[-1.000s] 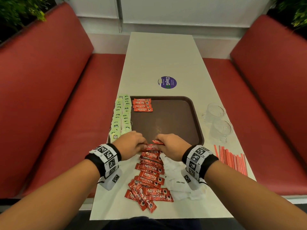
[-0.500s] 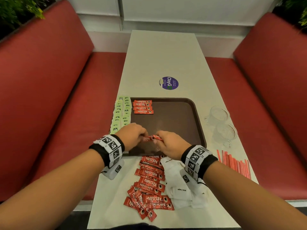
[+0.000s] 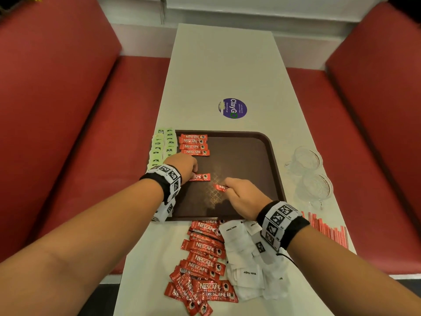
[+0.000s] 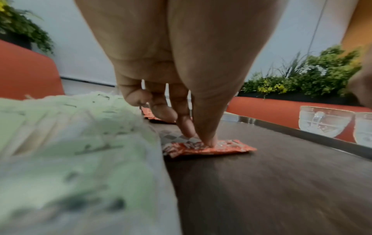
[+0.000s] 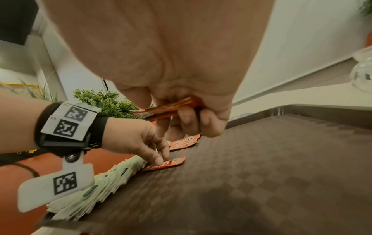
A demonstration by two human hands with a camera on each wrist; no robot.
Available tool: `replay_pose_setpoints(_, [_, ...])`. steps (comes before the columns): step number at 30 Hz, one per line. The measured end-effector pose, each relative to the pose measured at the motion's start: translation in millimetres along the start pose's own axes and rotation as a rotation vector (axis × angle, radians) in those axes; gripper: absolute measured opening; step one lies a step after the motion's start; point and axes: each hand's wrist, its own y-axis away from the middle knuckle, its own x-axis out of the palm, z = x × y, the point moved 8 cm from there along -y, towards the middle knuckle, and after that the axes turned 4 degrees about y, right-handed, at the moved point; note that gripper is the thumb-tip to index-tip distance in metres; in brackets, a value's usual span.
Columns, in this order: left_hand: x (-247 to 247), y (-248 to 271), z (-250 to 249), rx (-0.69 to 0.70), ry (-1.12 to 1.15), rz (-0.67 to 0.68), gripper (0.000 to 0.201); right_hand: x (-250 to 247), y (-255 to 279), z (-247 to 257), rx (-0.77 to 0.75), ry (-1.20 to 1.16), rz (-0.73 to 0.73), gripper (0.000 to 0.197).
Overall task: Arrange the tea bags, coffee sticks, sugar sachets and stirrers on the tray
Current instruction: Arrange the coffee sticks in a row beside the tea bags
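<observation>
Left hand (image 3: 182,166), fingers reaching down, thumb and index tip pressing a Nescafe coffee stick (image 3: 201,177) flat onto the brown tray (image 3: 276,169); four placed sticks (image 3: 194,144) lie just beyond its knuckles, green tea bags (image 3: 163,145) along the tray edge at its outer side. Right hand (image 3: 242,197), fingers curled, pinches a second Nescafe stick (image 3: 220,187) clear of the tray. Loose coffee sticks (image 3: 204,262) and white sugar sachets (image 3: 247,270) lie by that wrist, red stirrers (image 3: 328,231) to its right.
</observation>
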Motion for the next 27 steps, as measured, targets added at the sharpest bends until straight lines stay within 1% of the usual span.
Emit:
replay_pose_setpoints(2, [2.5, -5.5, 0.3, 0.013, -0.001, 0.027, 0.019, 0.1, -4.0, -2.4, 0.011, -0.005, -0.003, 0.026])
replay_pose_setpoints(4, [3.8, -8.0, -3.3, 0.031, -0.014, 0.098, 0.021, 1.5, -8.2, -4.2, 0.02, -0.006, -0.001, 0.021])
replay_pose_setpoints(6, [4.8, -14.0, -3.1, 0.016, -0.02, 0.155, 0.026, 3.9, -12.6, -5.7, 0.037, -0.012, 0.015, 0.017])
replay_pose_setpoints(9, [-5.6, -26.6, -3.1, 0.021, -0.049, 0.102, 0.026, 6.3, -17.7, -6.3, 0.048, -0.016, 0.03, 0.013])
replay_pose_setpoints(14, [-23.8, -44.4, 2.6, -0.011, -0.083, 0.022, 0.024, 7.9, -19.8, -7.3, 0.052, -0.021, 0.031, 0.013])
replay_pose_setpoints(16, [-28.9, -50.3, 4.4, -0.013, -0.135, -0.048, 0.022, 8.0, -20.6, -8.0, 0.051, -0.009, 0.035, 0.012])
replay_pose_setpoints(17, [-31.2, -52.7, 4.1, -0.018, -0.151, -0.058, 0.021, 7.4, -21.1, -8.0, 0.046, 0.0, 0.035, 0.012])
replay_pose_setpoints(18, [-30.7, -54.3, 4.1, -0.027, -0.142, -0.014, 0.021, 7.0, -21.1, -8.1, 0.04, 0.017, 0.035, 0.011])
replay_pose_setpoints(20, [-27.7, -57.0, 2.0, -0.026, -0.102, 0.126, 0.021, 5.8, -21.3, -9.2, 0.028, 0.064, 0.029, 0.011])
replay_pose_setpoints(21, [-28.7, -58.4, 1.2, -0.021, -0.092, 0.153, 0.022, 4.9, -21.3, -10.3, 0.023, 0.084, 0.022, 0.012])
replay_pose_setpoints(22, [-29.7, -59.6, 1.1, -0.008, -0.09, 0.148, 0.022, 4.1, -21.7, -11.4, 0.02, 0.098, 0.017, 0.013])
replay_pose_setpoints(23, [-32.1, -58.5, 0.9, 0.004, -0.087, 0.123, 0.022, 3.4, -22.4, -12.6, 0.015, 0.104, 0.012, 0.014])
replay_pose_setpoints(24, [-34.9, -54.7, 0.5, 0.013, -0.067, 0.069, 0.023, 3.1, -23.5, -13.4, 0.011, 0.106, 0.01, 0.015])
replay_pose_setpoints(25, [-39.5, -50.0, -0.7, 0.028, -0.037, -0.01, 0.024, 2.6, -24.9, -13.8, 0.009, 0.102, 0.01, 0.014])
replay_pose_setpoints(27, [-49.6, -32.6, -10.2, 0.128, 0.053, -0.166, 0.028, 1.2, -28.0, -14.2, 0.022, 0.079, 0.015, 0.011])
